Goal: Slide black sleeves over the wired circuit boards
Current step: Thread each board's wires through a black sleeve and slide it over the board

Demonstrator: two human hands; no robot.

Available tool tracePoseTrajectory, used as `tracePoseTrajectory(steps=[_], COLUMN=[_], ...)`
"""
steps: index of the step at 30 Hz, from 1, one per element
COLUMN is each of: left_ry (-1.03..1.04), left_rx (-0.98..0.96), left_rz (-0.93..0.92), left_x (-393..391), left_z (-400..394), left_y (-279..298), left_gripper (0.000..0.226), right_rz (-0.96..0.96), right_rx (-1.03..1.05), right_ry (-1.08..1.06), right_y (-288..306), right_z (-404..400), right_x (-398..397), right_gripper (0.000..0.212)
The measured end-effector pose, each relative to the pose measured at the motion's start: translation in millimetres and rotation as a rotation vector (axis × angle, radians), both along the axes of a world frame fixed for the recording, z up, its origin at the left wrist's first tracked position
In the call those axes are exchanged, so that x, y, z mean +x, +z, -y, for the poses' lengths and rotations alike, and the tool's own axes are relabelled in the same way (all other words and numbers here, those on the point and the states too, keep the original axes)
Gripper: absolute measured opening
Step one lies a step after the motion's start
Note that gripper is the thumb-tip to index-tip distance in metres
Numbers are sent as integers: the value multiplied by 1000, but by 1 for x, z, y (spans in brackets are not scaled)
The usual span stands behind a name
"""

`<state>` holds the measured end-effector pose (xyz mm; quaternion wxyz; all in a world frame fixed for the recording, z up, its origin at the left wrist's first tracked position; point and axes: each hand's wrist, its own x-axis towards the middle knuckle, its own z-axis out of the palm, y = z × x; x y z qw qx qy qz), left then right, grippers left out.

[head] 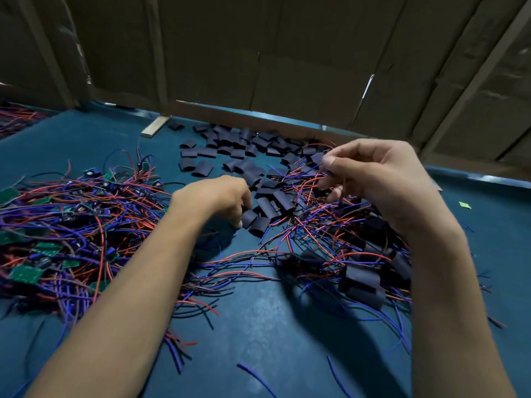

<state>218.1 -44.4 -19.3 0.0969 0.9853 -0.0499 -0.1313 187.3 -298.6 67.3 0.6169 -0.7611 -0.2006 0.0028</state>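
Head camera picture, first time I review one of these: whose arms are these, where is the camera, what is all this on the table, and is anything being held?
There is no machine here. A person wears one camera on the head, so you look forward and down along their two bare arms.

On the blue table, at the left, lies a tangle of red and blue wires with bare green circuit boards. In the middle, toward the cardboard wall, lie loose black sleeves. At the right is a pile of wired boards already covered in sleeves.

The left hand reaches down and pinches a sleeve from the loose ones. The right hand is raised, and pinches a small dark piece with wires hanging; what exactly it is I cannot tell.
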Motion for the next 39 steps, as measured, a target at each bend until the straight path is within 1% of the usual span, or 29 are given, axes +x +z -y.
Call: tracePoseTrajectory(steps=[1, 2, 5, 7, 10, 13, 17, 19, 21, 23, 25, 27, 30, 34, 37, 39], left_ry=[-22, -38, -77, -69, -43, -35, -59, -83, -116, -157, -172, -168, -141, -76, -60, -55], left_rx=[30, 46, 26, 1, -53, -226, -490, -606, -686, -719, -730, -701, -659, -577, -502, -465], left_rz=[22, 27, 20, 72, 169, 256, 250, 252, 267, 287, 322, 355, 392, 478, 515, 543], left_x=[-1, -3, -8, -13, -19, -23, -32, -38, -42, -45, -48, -50, -53, -54, -52, -52], left_z=[-1, -2, -6, -4, -2, -1, -3, -3, -4, -5, -9, -14, -20, -25, -24, -22], left_y=[0, 1, 3, 5, 10, 22, 45, 53, 60, 66, 71, 74, 76, 75, 73, 71], left_gripper=[31, 28, 33, 27, 32, 30, 38, 41, 33, 24, 22, 23, 25, 26, 30, 35], right_rz=[6, 12, 16, -11, -85, -150, -231, -272, -324, -380, -386, -345, -290, -201, -204, -254], right_rx=[0, -11, -38, -23, 36, 103, 201, 279, 355, 378, 321, 229, 141, 11, 0, 65], right_ry=[-9, -17, -37, -28, 3, 33, 48, 50, 68, 110, 124, 88, 50, 22, 36, 57], right_y=[2, 4, 7, 10, 13, 14, 14, 13, 10, 4, -2, -4, -7, -7, -5, -1], right_z=[1, 2, 5, 6, 7, 7, 7, 6, 1, -9, -18, -25, -25, -19, -16, -16], right_x=[-1, -3, -9, -11, -13, -13, -10, -9, -9, -9, -9, -9, -6, -5, -7, -9], right_gripper=[7, 9, 13, 15, 14, 12, 8, 9, 11, 12, 12, 10, 15, 8, 8, 13])
